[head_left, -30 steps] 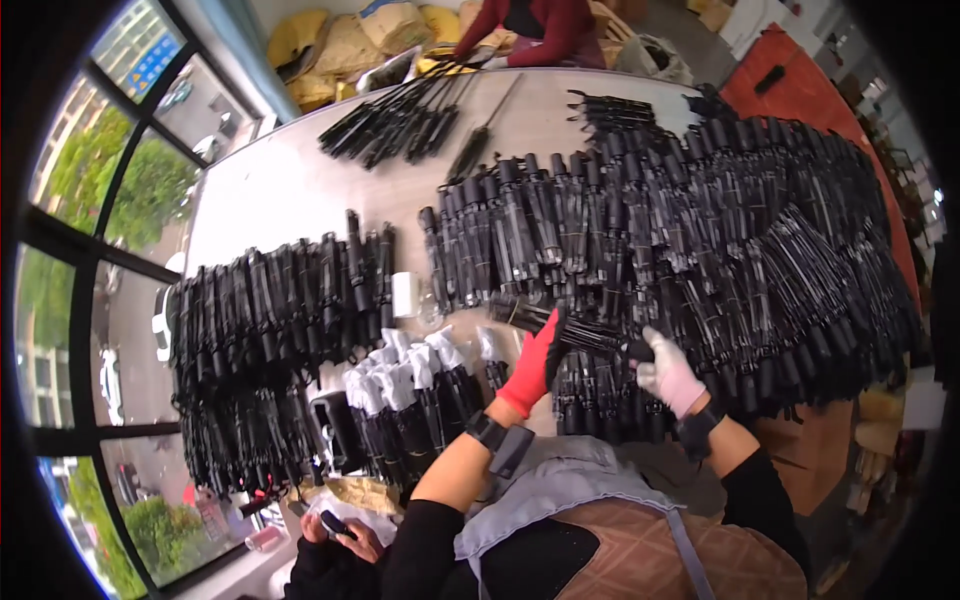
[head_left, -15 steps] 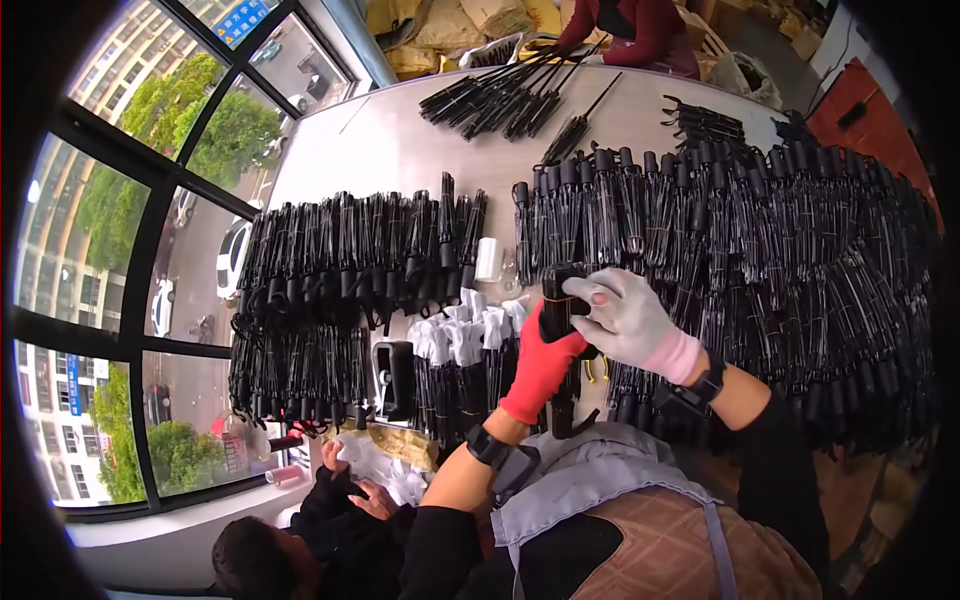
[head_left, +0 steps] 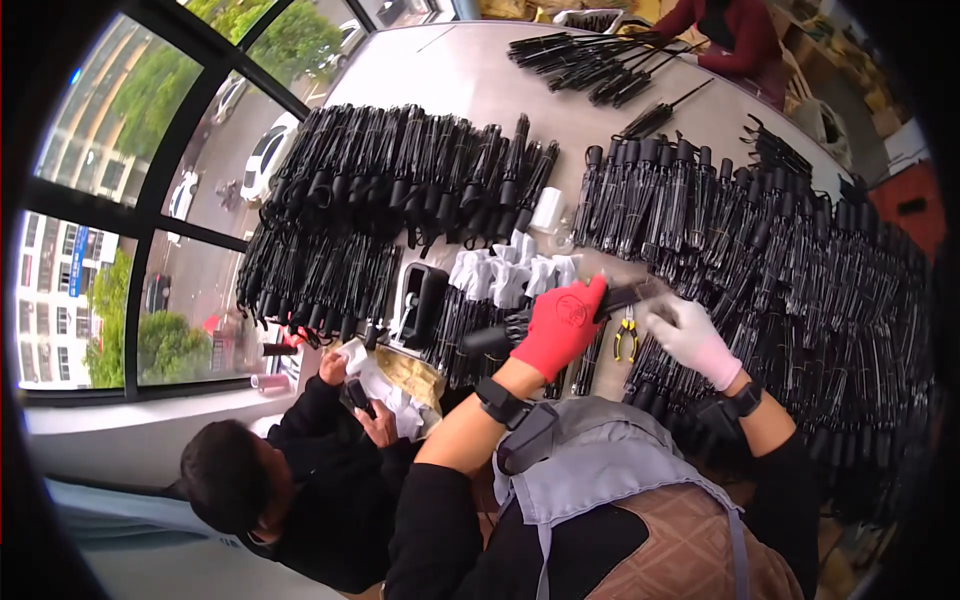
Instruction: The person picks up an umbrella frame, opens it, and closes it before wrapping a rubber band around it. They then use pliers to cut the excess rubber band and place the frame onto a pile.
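Observation:
My left hand (head_left: 562, 328), in a red glove, is closed around a black folded umbrella (head_left: 626, 297). The umbrella lies tilted across my palm, its dark handle end sticking out to the left and its other end to the right. My right hand (head_left: 690, 340), in a pale glove with a pink cuff, is just right of that end and apart from it. Its fingers are curled together; whether they hold something small cannot be made out. Yellow-handled pliers (head_left: 627, 338) lie on the table between my hands.
Rows of black folded umbrellas (head_left: 400, 165) cover the left, with a larger pile (head_left: 780, 290) on the right. White-topped umbrellas (head_left: 505, 275) stand beside a black holder (head_left: 425, 305) and a white roll (head_left: 547, 210). A co-worker (head_left: 330, 470) sits at the left; another person (head_left: 735, 45) handles umbrellas at the far edge.
My right hand has come off the umbrella and moved right and down. My left hand has turned the umbrella from upright to slanting sideways. The whole view has shifted.

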A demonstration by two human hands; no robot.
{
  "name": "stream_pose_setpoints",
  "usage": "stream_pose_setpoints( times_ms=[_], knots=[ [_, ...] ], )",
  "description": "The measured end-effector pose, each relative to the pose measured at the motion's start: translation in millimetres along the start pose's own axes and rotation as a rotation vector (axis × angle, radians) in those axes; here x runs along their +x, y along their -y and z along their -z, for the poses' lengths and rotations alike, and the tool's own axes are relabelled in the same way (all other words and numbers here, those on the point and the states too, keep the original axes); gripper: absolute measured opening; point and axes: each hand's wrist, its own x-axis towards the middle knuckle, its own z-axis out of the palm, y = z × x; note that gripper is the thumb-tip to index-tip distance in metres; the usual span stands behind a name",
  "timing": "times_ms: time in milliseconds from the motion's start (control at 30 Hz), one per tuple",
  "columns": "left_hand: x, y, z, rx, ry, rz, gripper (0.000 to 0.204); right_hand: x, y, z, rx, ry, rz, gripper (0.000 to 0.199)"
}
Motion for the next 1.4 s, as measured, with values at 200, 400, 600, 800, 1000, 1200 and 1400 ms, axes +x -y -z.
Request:
stream_pose_setpoints(
  times_ms=[200, 400, 600, 800, 1000, 1200, 1400],
  knots=[
    [-29, 18, 20, -1.049, 0.581, 0.113, 0.047, -21, -24, 41, 1.718, 0.195, -0.142, 0.018],
    [25, 18, 38, -1.960, 0.289, -0.189, 0.051, -8, -21, -42, 1.093, 0.039, -0.212, 0.038],
    [40, -38, 62, -1.841, -0.235, -0.112, 0.056, -10, 22, -37, 0.722, 0.340, -0.076, 0.044],
    [56, -53, 76, -1.820, -0.474, 0.086, 0.041, 29, 50, -24, -0.097, -0.222, 0.463, 0.047],
    [58, -48, 85, -1.875, -0.311, -0.060, 0.027, 22, 78, -10, 0.521, 0.197, 0.075, 0.041],
    [52, -40, 91, -1.733, -0.287, -0.038, 0.025, 34, 55, -52, 0.423, -0.012, 0.248, 0.028],
    [64, -63, 119, -1.535, -0.470, 0.006, 0.021, 58, 93, -46, 0.347, -0.219, 0.434, 0.024]
  ],
)
